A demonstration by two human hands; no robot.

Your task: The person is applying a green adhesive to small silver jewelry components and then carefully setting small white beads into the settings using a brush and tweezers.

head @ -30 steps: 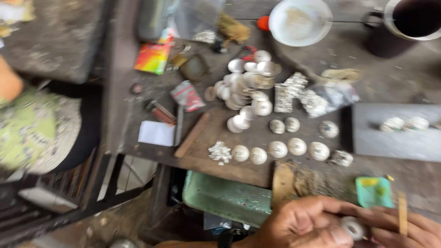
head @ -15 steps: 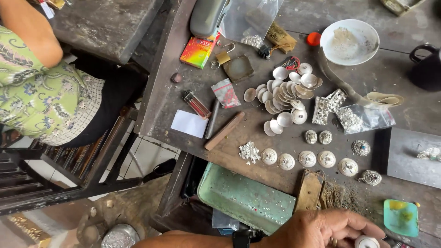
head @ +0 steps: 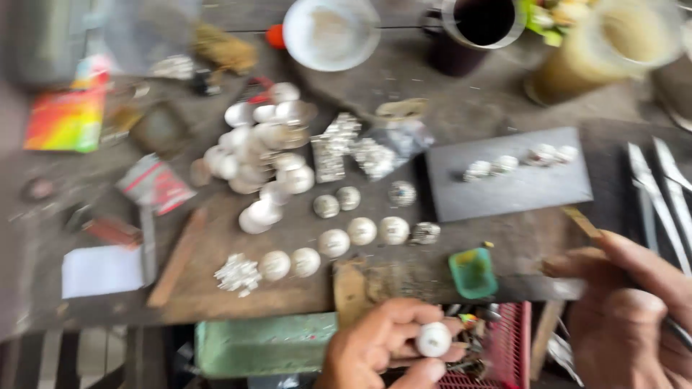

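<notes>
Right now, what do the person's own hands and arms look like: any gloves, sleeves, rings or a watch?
Both hands are bare. The left hand and right hand show no gloves or rings, though the picture is blurred. No sleeve shows, since both wrists are cut off by the frame's lower edge, so a watch cannot be confirmed.

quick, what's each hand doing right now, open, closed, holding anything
Left hand: closed on a small white round piece.
Right hand: closed around a thin tool; too blurred to identify.

I see bare desk (head: 404,259) between the rows of white discs (head: 339,241) and the grey slab (head: 512,184). Beyond them, disc piles (head: 259,151), bowl (head: 330,32) and dark cup (head: 476,29) crowd it, though blur hides detail.
</notes>
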